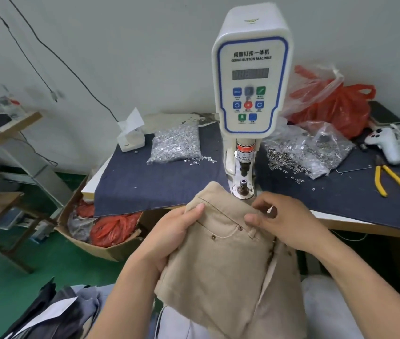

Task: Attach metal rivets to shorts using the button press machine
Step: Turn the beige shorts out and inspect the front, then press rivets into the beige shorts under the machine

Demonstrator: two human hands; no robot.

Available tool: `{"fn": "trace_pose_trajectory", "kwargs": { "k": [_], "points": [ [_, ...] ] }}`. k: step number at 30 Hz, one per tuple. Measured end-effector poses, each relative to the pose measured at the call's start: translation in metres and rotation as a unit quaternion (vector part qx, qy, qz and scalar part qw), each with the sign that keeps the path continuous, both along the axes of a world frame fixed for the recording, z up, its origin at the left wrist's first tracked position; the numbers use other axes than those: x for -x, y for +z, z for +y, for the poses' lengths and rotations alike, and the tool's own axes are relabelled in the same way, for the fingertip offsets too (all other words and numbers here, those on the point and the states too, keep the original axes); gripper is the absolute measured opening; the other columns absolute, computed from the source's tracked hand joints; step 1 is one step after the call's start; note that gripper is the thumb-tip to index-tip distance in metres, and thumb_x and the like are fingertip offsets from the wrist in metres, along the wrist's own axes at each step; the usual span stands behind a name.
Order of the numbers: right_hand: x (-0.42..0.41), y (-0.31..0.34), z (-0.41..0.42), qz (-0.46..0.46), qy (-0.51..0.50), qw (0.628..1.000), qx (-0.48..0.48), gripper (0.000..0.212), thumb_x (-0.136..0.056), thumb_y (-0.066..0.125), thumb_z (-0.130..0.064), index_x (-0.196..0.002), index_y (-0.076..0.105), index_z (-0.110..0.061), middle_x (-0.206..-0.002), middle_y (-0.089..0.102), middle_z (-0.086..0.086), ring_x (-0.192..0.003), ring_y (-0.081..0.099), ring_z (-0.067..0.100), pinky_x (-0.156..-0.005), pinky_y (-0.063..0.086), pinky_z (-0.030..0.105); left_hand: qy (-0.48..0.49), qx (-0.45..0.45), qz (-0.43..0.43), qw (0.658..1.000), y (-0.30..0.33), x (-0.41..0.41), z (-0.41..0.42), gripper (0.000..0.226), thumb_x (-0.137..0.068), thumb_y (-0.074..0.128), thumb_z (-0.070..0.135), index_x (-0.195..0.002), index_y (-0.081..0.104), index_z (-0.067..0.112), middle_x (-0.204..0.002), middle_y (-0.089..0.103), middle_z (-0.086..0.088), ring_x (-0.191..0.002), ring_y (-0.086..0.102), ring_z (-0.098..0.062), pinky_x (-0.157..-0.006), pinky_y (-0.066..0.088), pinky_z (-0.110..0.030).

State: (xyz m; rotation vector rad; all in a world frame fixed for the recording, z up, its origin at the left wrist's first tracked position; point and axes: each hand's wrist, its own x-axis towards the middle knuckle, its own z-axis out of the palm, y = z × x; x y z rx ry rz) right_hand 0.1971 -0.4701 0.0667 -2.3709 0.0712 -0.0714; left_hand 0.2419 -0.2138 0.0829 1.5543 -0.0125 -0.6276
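Button press machine (250, 89) is standing mid-table w/ its die (243, 189) at the front edge. Beige shorts (223, 253) are hanging just below it. Left hand (177, 231) is gripping the pocket side, right hand (282, 221) is pinching the waistband. 2 rivets (240, 227) already showing; I'd be sliding the next spot flat onto the die, fingers clear.

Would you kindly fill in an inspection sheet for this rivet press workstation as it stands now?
Surface: table under dark blue denim cloth.
Job's things: white servo button machine; beige corduroy shorts below its die, two rivets already on the pocket; clear bags of silver rivets.
Clutter: yellow-handled pliers; red plastic bag; white handheld controller.
Grips: left hand grips the shorts' left edge; right hand pinches the waistband.
Cables: black wires hang along the wall.
Surroundings: cardboard box on green floor.
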Motion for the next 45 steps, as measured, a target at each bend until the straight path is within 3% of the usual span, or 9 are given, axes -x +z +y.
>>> {"fn": "trace_pose_trajectory", "kwargs": {
  "k": [4, 9, 15, 19, 23, 27, 31, 40, 45],
  "points": [
    [0.007, -0.002, 0.002, -0.108, -0.026, 0.993, -0.048, 0.02, -0.08, 0.084, -0.036, -0.075, 0.065, -0.029, -0.087, 0.067, -0.015, -0.086, 0.061, 0.0, -0.075, 0.042, 0.018, 0.006, 0.064, 0.061, 0.996, -0.011, -0.002, 0.0, 0.041, -0.095, 0.07, 0.049, -0.12, 0.079, 0.019, -0.125, 0.076, -0.013, -0.117, 0.073, -0.031, -0.091, 0.059, -0.039],
    [0.017, -0.001, -0.005, 0.008, 0.05, 0.975, -0.217, 0.017, -0.096, 0.06, -0.042, -0.1, 0.049, -0.029, -0.07, 0.072, -0.006, -0.067, 0.068, 0.008, -0.065, 0.047, 0.017, 0.064, 0.1, 0.087, 0.989, -0.029, -0.008, -0.002, 0.037, -0.098, 0.063, 0.04, -0.12, 0.079, 0.015, -0.124, 0.075, -0.013, -0.117, 0.072, -0.029, -0.091, 0.057, -0.044],
    [0.014, 0.004, -0.011, -0.002, 0.079, 0.968, -0.24, 0.02, -0.105, 0.054, -0.02, -0.109, 0.06, -0.039, -0.066, 0.058, 0.012, -0.058, 0.055, 0.015, -0.057, 0.046, 0.028, 0.142, -0.06, -0.205, 0.967, -0.04, -0.004, -0.011, 0.017, -0.107, 0.054, 0.042, -0.117, 0.067, 0.047, -0.13, 0.065, 0.004, -0.119, 0.06, 0.001, -0.098, 0.049, -0.015],
    [0.005, 0.008, 0.0, -0.013, 0.105, 0.959, -0.263, 0.034, -0.104, 0.053, -0.006, -0.091, 0.07, -0.033, -0.062, 0.056, -0.006, -0.056, 0.055, 0.008, -0.055, 0.043, 0.02, -0.008, -0.195, -0.513, 0.836, -0.057, 0.02, -0.028, 0.016, -0.096, 0.061, 0.058, -0.109, 0.062, 0.048, -0.125, 0.05, 0.024, -0.132, 0.044, -0.011, -0.11, 0.03, -0.033],
    [-0.001, 0.009, 0.0, -0.005, 0.097, 0.971, -0.22, 0.027, -0.105, 0.054, -0.009, -0.096, 0.072, -0.027, -0.059, 0.059, -0.003, -0.057, 0.054, 0.005, -0.056, 0.041, 0.015, -0.167, -0.157, -0.353, 0.907, -0.06, 0.028, -0.04, 0.024, -0.088, 0.068, 0.066, -0.087, 0.057, 0.045, -0.105, 0.055, 0.025, -0.117, 0.048, -0.01, -0.098, 0.041, -0.03],
    [-0.003, 0.007, -0.003, 0.003, 0.09, 0.982, -0.168, 0.029, -0.103, 0.055, -0.006, -0.096, 0.072, -0.028, -0.076, 0.069, 0.0, -0.062, 0.057, -0.003, -0.065, 0.042, 0.011, -0.187, -0.083, -0.329, 0.922, -0.058, 0.017, -0.037, 0.026, -0.091, 0.073, 0.039, -0.08, 0.051, 0.034, -0.097, 0.059, 0.007, -0.11, 0.055, -0.019, -0.098, 0.047, -0.034],
    [-0.009, 0.006, -0.016, -0.012, 0.071, 0.98, -0.184, 0.032, -0.104, 0.055, -0.008, -0.096, 0.072, -0.034, -0.067, 0.064, -0.011, -0.059, 0.056, 0.002, -0.064, 0.043, 0.015, -0.278, -0.132, -0.243, 0.92, -0.051, 0.0, -0.041, 0.024, -0.1, 0.058, 0.053, -0.084, 0.063, 0.035, -0.092, 0.058, 0.009, -0.091, 0.059, -0.005, -0.075, 0.054, -0.018],
    [-0.083, -0.031, -0.078, -0.017, -0.19, 0.974, 0.126, 0.016, -0.103, 0.051, -0.022, -0.1, 0.066, -0.025, -0.094, 0.073, 0.001, -0.087, 0.065, 0.027, -0.072, 0.047, 0.037, 0.023, -0.071, -0.33, 0.941, -0.033, -0.041, -0.058, 0.04, -0.094, 0.064, 0.033, -0.062, 0.04, 0.026, -0.061, 0.038, 0.014, -0.061, 0.035, -0.001, -0.058, 0.031, -0.018],
    [-0.126, -0.044, -0.092, -0.007, -0.211, 0.949, 0.233, 0.025, -0.102, 0.057, -0.033, -0.108, 0.067, -0.011, -0.103, 0.066, 0.016, -0.096, 0.065, 0.039, -0.073, 0.052, 0.041, 0.134, -0.238, -0.313, 0.91, -0.036, -0.102, -0.057, 0.044, -0.106, 0.053, 0.04, -0.07, 0.05, 0.014, -0.06, 0.052, 0.007, -0.06, 0.047, -0.006, -0.057, 0.034, -0.022]
  ]
}}
